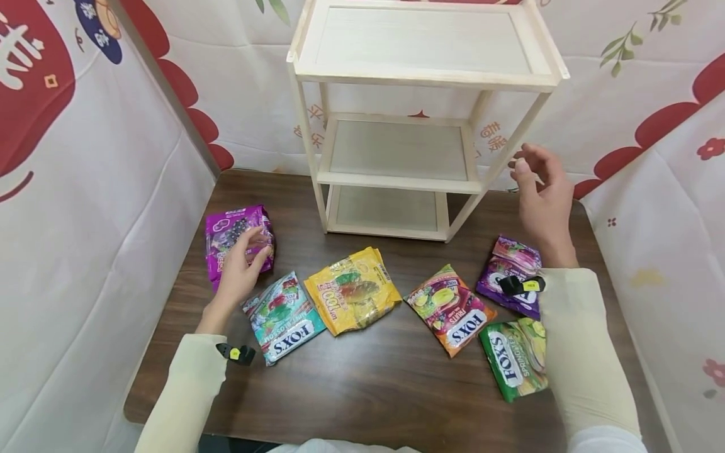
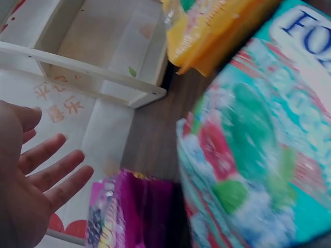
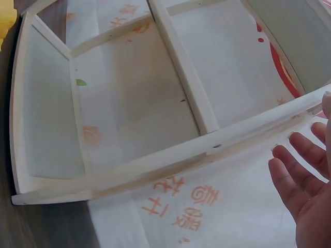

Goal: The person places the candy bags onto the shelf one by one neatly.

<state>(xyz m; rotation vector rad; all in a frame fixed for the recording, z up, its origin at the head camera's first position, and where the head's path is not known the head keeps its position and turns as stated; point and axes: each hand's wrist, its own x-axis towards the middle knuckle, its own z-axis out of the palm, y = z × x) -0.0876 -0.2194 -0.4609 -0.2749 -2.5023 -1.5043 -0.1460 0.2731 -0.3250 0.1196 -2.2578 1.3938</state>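
My left hand (image 1: 242,267) hovers over the purple candy bag with grape pictures (image 1: 235,233) at the table's left, its fingers spread and loosely bent with nothing in them. Just right of it lies a teal FOX'S candy bag (image 1: 285,319), also large in the left wrist view. My right hand (image 1: 544,195) is raised beside the right post of the pale wooden shelf rack (image 1: 430,78), fingers relaxed and holding nothing. Below that hand lies a dark purple candy bag (image 1: 512,267), partly covered by the wrist strap and sleeve.
A yellow candy bag (image 1: 354,289), an orange and red FOX'S bag (image 1: 450,308) and a green FOX'S bag (image 1: 512,358) lie across the brown table (image 1: 362,390). The three-tier rack stands at the back, against a printed cloth (image 1: 249,94) that also hangs at both sides.
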